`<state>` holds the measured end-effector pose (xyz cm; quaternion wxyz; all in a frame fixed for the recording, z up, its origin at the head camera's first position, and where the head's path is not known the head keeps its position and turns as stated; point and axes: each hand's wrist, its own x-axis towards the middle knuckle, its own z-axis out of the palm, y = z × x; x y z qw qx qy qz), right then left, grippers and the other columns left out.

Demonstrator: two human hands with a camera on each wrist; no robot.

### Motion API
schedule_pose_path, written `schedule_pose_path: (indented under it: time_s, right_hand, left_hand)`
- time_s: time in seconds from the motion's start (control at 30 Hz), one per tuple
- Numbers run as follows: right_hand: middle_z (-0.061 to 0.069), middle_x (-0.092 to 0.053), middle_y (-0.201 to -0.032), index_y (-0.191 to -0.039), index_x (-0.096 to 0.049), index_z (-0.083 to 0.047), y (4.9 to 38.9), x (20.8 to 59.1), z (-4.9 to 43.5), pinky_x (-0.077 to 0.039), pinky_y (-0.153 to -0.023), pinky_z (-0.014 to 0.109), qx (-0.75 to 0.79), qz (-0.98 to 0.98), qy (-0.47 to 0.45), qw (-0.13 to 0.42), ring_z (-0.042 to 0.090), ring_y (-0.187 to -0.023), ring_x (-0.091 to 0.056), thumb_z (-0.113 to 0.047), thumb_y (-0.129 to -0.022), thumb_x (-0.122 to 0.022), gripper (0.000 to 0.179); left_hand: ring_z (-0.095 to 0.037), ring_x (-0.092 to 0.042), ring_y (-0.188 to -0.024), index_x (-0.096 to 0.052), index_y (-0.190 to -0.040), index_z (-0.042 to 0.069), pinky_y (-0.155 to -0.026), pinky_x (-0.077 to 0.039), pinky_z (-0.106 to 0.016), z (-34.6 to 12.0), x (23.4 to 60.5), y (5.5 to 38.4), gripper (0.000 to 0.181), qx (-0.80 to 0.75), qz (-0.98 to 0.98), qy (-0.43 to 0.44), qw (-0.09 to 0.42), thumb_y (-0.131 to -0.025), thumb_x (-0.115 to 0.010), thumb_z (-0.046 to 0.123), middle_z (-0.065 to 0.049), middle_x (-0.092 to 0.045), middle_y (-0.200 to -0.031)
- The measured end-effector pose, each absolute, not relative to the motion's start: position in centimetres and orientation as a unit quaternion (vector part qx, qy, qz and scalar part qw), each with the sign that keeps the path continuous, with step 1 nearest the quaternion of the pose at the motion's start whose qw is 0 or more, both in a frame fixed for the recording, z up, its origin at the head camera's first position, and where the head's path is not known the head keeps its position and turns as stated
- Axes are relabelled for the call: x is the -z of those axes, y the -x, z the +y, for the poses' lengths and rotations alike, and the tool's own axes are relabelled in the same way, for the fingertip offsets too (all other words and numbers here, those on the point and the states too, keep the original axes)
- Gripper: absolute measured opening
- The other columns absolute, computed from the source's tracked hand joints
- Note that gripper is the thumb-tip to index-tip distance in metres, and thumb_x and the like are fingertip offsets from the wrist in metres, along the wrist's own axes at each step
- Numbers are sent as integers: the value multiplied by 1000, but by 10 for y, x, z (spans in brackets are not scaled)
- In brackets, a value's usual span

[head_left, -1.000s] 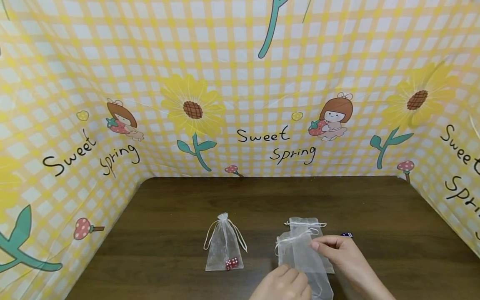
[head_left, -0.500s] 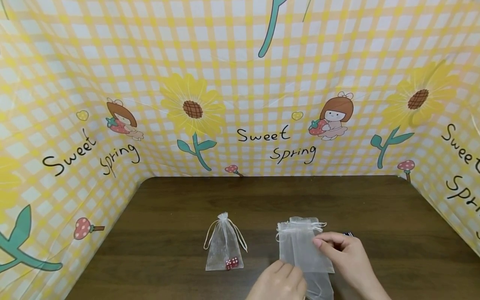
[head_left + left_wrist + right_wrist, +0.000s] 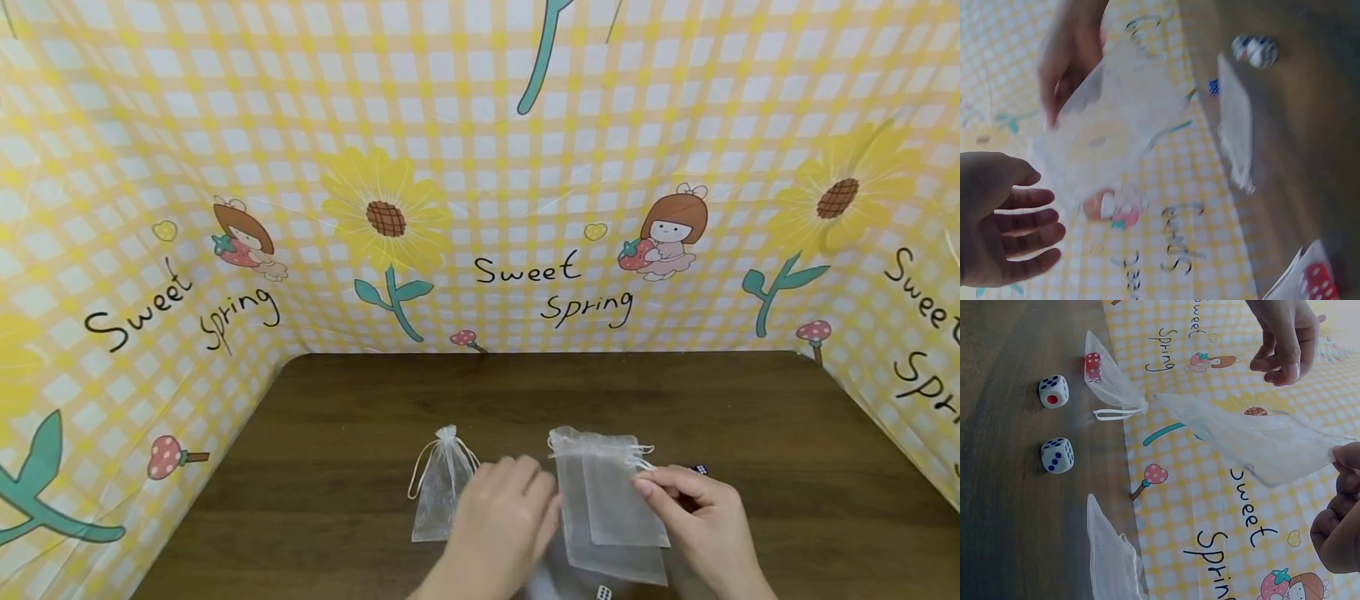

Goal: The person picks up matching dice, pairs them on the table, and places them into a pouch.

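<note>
In the head view, the right hand pinches the bag between thumb and fingers, at its right edge near the drawstring; the bag is sheer and white, and most of it spreads to the left of that hand. The left hand is just left of the bag, fingers bent loosely, and crosses in front of the dice bag, hiding its lower right part. A blue die shows behind the right hand on the table, and a white die sits at the bottom edge, below the bag. In the left wrist view, the left hand's fingers are spread and grasp nothing; the bag, blurred, is just beyond them and angles up to the right hand's grip. A flat bag lies on the table well apart from the left hand, between the blue die and two white dice. In the right wrist view, the right thumb presses the bag's end against the fingers, and the bag stretches from there toward the dice bag, with red dice inside. The left hand hangs beyond the bag, clear of it, released.
</note>
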<state>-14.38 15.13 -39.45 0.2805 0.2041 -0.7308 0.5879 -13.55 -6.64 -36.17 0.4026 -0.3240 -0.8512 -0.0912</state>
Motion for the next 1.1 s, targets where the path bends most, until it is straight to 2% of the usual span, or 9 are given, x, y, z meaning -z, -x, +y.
schedule_pose_path:
  time_s: [0.2, 0.4, 0.6, 0.7, 0.97, 1.1]
  right_hand:
    - [-2, -55, -63, -83, -71, -2, 144, 399, 154, -30, -42, 23, -571, -717, -279, 285, 8, -52, -40, 24, -66, -65, 32]
    - [-2, -53, -61, -82, -71, -3, 142, 399, 155, -31, -42, 22, -549, -724, -297, 295, 7, -52, -40, 24, -64, -66, 32]
    - [-2, -47, -59, -85, -71, 0, 147, 402, 154, -27, -42, 17, -558, -675, -355, 325, 4, -52, -36, 3, -76, -69, 10]
    - [-3, -43, -57, -85, -72, -1, 146, 400, 152, -25, -42, 14, -553, -669, -367, 334, 2, -52, -33, -5, -80, -68, 7]
    - [-6, -39, -56, -83, -70, -6, 146, 398, 150, -25, -44, 10, -531, -663, -397, 348, 0, -54, -33, -4, -80, -69, 4]
    - [-5, -42, -57, -83, -71, -3, 145, 397, 148, -26, -46, 10, -525, -651, -420, 353, 1, -56, -34, -6, -82, -68, 4]
  left_hand:
    - [-16, -59, -78, -58, -106, 8, -61, -50, -28, -76, 351, 138, 25, 202, -893, 261, 307, -83, -64, 18, -3, -57, -100]
    - [-17, -62, -87, -54, -112, 10, -66, -51, -31, -76, 348, 137, 26, 260, -898, 259, 242, -88, -60, 18, -2, -59, -106]
    - [-7, -58, -78, -57, -104, 13, -60, -46, -22, -76, 344, 136, 14, 311, -892, 266, 190, -90, -57, 16, 3, -59, -97]
    - [-4, -56, -76, -60, -98, 14, -60, -45, -20, -77, 343, 136, 9, 331, -888, 275, 164, -93, -54, 17, 5, -59, -95]
    - [-4, -57, -79, -68, -86, 10, -67, -47, -19, -78, 344, 139, 26, 349, -882, 292, 121, -96, -48, 22, 5, -62, -90]
    - [-1, -54, -72, -64, -70, 11, -61, -45, -16, -79, 345, 142, 32, 369, -873, 303, 94, -96, -48, 20, 5, -61, -82]
